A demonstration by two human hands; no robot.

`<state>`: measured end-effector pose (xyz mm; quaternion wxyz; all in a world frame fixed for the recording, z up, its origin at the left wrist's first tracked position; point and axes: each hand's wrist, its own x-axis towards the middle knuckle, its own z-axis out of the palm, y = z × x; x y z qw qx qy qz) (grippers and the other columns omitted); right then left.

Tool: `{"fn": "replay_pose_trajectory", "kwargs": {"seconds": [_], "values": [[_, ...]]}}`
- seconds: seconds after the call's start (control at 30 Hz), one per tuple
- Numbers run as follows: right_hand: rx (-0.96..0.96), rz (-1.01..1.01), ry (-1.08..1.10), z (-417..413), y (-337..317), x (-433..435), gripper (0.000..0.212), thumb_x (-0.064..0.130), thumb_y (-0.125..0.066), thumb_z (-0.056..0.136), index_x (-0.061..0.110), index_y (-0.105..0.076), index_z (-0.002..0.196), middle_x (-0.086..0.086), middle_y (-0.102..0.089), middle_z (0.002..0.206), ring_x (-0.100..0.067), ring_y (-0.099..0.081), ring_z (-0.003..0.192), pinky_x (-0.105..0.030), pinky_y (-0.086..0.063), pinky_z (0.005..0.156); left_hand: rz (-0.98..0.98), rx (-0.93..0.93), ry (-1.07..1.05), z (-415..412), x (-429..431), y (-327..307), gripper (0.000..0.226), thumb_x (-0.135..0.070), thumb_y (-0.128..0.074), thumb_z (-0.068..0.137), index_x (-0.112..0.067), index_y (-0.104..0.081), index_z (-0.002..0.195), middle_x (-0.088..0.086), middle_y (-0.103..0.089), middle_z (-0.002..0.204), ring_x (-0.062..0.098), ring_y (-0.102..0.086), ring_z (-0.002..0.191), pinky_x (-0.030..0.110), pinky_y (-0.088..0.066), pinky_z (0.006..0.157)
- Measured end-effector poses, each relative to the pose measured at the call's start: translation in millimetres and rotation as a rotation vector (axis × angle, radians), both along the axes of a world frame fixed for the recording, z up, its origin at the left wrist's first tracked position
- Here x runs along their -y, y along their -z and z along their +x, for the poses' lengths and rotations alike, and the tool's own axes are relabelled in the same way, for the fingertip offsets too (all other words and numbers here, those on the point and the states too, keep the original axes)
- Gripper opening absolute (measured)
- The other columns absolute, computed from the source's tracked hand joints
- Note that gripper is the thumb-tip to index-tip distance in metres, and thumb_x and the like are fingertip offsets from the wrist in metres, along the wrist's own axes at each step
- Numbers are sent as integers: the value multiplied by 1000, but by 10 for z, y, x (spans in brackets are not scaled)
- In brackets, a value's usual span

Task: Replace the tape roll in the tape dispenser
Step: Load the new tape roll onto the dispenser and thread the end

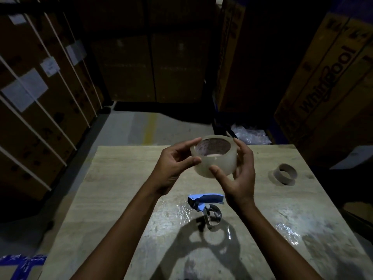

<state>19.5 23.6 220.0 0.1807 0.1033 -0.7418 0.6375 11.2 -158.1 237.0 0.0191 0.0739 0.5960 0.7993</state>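
A full roll of clear tape (217,160) with a brown printed core is held above the wooden table (125,184). My left hand (175,166) pinches its left side between thumb and fingers. My right hand (238,176) grips its right side, thumb on the front of the roll. Below them on the table lies the blue tape dispenser (205,205), its metal hub bare. An empty cardboard core (285,173) stands at the table's right.
Tall cardboard boxes (327,81) stand to the right, more stacked boxes (36,110) with white straps to the left. Crumpled plastic wrap (250,134) lies on the floor beyond the table. Shiny tape scraps (286,231) stick to the tabletop.
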Motion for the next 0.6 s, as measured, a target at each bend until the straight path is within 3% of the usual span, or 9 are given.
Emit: {"fn": "replay_pose_trajectory", "kwargs": {"seconds": [0.1,0.2,0.27,0.37,0.5,0.6], "values": [[128,19,123,-26,86,17,83,51,-78,65,28,-43,138,11,-53,128,-1,-56,114,-30,-57,86,-13,108,-218,34,-207,176,38,-15,-74,79,-14,-68,116,3,-76,106,20,-71,104,32,-59,83],[211,190,234,-17,286,-3,85,48,-82,67,29,-42,139,5,-50,135,-7,-49,118,-26,-48,92,-4,301,-364,109,-447,528,18,-10,-69,89,-11,-73,107,11,-76,103,24,-74,95,34,-60,79],[268,267,275,44,466,-20,85,45,-83,68,29,-42,140,3,-48,137,-8,-46,121,-23,-40,92,28,429,-405,172,-550,768,13,-9,-68,91,-8,-75,101,15,-76,98,27,-74,89,32,-59,74],[338,330,323,170,742,-66,86,50,-83,66,31,-42,138,4,-47,136,-16,-47,124,-35,-47,96,44,586,-430,268,-631,1023,11,-6,-68,90,-8,-77,85,16,-75,85,29,-71,78,32,-56,67],[427,387,356,319,1013,-153,86,56,-80,66,29,-41,138,0,-46,135,-21,-48,122,-41,-49,95,108,753,-420,381,-735,1216,8,-1,-68,89,1,-75,90,18,-70,77,23,-65,66,27,-57,62],[460,410,371,402,1166,-233,82,56,-78,68,26,-45,136,-1,-48,134,-24,-48,120,-39,-46,94,164,866,-407,427,-830,1301,10,0,-64,89,-1,-74,88,11,-72,73,18,-67,63,22,-56,55]]}}
